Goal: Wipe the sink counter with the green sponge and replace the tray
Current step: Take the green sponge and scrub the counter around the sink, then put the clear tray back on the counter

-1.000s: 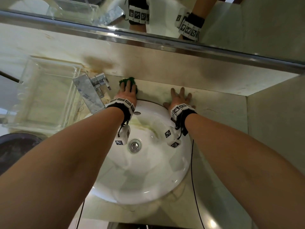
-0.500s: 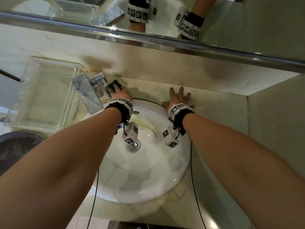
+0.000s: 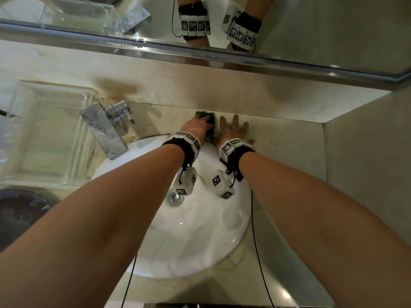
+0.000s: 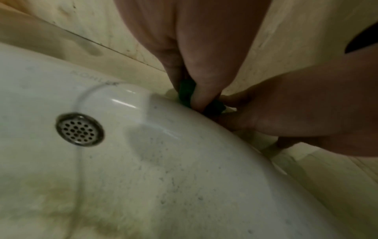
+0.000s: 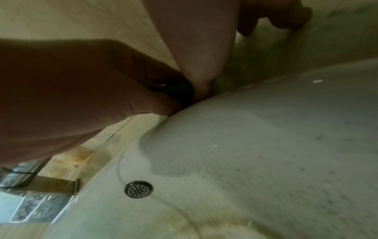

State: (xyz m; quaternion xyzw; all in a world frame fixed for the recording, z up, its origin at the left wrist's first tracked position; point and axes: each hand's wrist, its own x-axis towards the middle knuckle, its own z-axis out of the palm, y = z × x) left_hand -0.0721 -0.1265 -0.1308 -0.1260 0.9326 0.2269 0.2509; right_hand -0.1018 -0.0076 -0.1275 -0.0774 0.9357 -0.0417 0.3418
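Green sponge [image 3: 205,118] lies on the far strip of the sink counter [image 3: 287,134], just beyond the white basin's [image 3: 195,245] rim and close under the back wall; in the head view the left hand [image 3: 196,127] covers most of it, fingers curled over its top, while the right hand [image 3: 232,130] lies flat on the counter just right of it, fingers spread and holding nothing. The clear tray [image 3: 47,132] sits well apart at far left, beyond the chrome faucet [image 3: 104,130], not yet put back. From the left wrist, the left hand's fingers [image 4: 196,67] clamp down on a dark green edge of the sponge [image 4: 185,92] right where counter meets basin rim, with the right hand [image 4: 302,110] touching or nearly touching alongside; the overflow drain [image 4: 80,129] shows in the basin wall. From the right wrist the sponge is only a dark patch between the two hands, too dim to read, and the right hand's [image 5: 204,48] fingers reach out flat toward the counter. To wipe well, I judge the strokes should keep even downward pressure, run along the seam at the basin rim where grime gathers, and overlap toward the stained area by the faucet; the bracing hand should shift clear so no strip is skipped.
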